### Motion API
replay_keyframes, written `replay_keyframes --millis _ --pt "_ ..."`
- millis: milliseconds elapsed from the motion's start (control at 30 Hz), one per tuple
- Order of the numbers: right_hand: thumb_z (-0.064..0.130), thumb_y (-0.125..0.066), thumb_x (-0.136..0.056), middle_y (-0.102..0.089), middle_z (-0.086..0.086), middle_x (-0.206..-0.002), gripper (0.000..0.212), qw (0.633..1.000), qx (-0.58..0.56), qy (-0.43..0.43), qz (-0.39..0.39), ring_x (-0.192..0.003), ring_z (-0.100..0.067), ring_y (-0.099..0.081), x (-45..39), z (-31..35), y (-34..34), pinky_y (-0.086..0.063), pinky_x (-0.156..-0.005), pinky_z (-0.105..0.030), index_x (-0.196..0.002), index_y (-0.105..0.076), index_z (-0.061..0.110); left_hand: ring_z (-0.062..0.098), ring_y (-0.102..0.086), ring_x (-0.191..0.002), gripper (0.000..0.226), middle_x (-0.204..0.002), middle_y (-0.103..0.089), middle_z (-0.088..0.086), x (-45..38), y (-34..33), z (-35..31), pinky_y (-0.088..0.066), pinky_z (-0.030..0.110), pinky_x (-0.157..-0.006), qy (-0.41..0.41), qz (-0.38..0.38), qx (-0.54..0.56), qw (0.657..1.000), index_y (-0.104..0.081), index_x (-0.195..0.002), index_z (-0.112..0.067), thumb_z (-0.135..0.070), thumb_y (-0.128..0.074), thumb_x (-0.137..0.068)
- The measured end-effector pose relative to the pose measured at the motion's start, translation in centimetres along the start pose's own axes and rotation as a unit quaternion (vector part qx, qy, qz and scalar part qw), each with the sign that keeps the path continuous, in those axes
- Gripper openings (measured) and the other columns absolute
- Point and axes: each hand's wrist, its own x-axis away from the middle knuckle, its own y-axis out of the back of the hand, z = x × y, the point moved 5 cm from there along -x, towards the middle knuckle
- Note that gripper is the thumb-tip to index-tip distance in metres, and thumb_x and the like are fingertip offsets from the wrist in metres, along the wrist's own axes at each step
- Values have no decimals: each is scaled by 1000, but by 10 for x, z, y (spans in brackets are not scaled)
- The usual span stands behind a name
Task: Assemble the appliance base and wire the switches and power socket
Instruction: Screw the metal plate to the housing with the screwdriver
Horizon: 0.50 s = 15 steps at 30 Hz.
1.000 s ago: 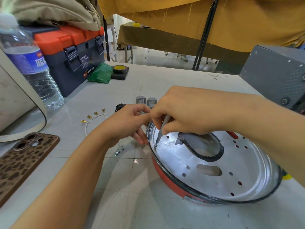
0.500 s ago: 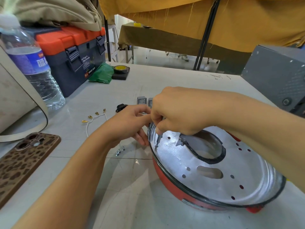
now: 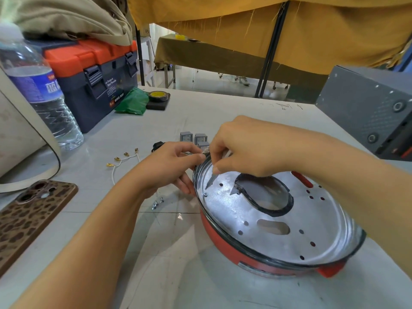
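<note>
The red appliance base (image 3: 225, 236) lies upside down on the table, its silver metal plate (image 3: 312, 221) facing up. My left hand (image 3: 169, 166) grips the base's rim at its far left edge between thumb and fingers. My right hand (image 3: 249, 148) pinches a slim grey tool (image 3: 210, 180) whose tip hangs just above a small screw (image 3: 205, 194) seated in the plate. Three grey switches (image 3: 186, 136) sit just behind my hands, with the black power socket (image 3: 157, 145) to their left. White wires with brass terminals (image 3: 124, 159) lie further left.
Loose screws (image 3: 157, 204) lie beside the base. A phone in a leopard case (image 3: 29, 215) is at the front left, with a water bottle (image 3: 44, 97) and toolbox (image 3: 93, 70) behind it. A tape roll (image 3: 157, 95) and green bag (image 3: 133, 101) sit farther back. A grey metal box (image 3: 367, 108) stands at the right.
My right hand has risen slightly, lifting the tool tip off the plate, and the screw head now shows below it. My left hand stays on the rim.
</note>
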Motion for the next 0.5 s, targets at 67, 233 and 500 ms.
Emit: replay_keyframes --millis 67,233,500 --pt "31 -64 -87 -71 0 -78 15 999 -40 -8 -23 -77 -14 -63 4 -9 5 -51 -75 -35 -84 -71 19 16 -58 -42 13 -79 -67 1 0 1 0 -51 24 -44 -2 -9 -2 1000 -67 -98 -15 -21 -58 -91" --pt "36 -51 -94 -67 7 -53 24 988 -127 -61 -67 -50 1 -57 18 -32 -3 -43 -54 -15 -78 -62 23 16 -60 -44 14 -72 -71 -7 3 1 -3 -52 24 -45 -7 -13 -23 1000 -69 -97 -19 -26 -59 -91" --pt "23 -42 -99 -71 -10 -71 17 886 -432 -133 -108 -50 -10 -54 42 -46 -35 -46 -49 -16 -93 -46 7 18 -68 -54 21 -75 -68 4 15 17 -21 -53 24 -50 -12 -69 -139 988 -64 -92 -14 -33 -57 -91"
